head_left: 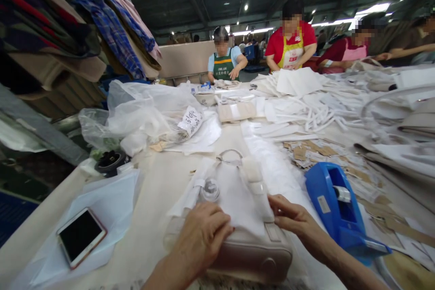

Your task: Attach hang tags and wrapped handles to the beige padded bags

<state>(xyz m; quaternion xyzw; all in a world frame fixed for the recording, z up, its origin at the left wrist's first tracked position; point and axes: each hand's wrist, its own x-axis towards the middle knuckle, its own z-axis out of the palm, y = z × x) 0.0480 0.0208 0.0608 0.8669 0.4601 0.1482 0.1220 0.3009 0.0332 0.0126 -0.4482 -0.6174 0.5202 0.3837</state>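
Note:
A beige handbag [251,253] lies on the table in front of me, its upper part wrapped in white tissue paper [238,195]. My left hand [202,235] rests on the bag's left side, fingers bent and pressing the tissue down. My right hand [294,219] touches the bag's right edge, fingertips pinching the tissue against it. A metal ring [229,156] and a strap wrapped in white [253,174] lie at the bag's far end. A small clear round piece [210,189] sits on the paper just beyond my left hand.
A blue tape dispenser [340,210] stands right of the bag. A phone [80,237] lies on white paper at the left. Clear plastic bags [146,108] pile up beyond. Cardboard scraps [312,149] and white paper stacks [299,84] cover the table. Several aproned people work at the far side.

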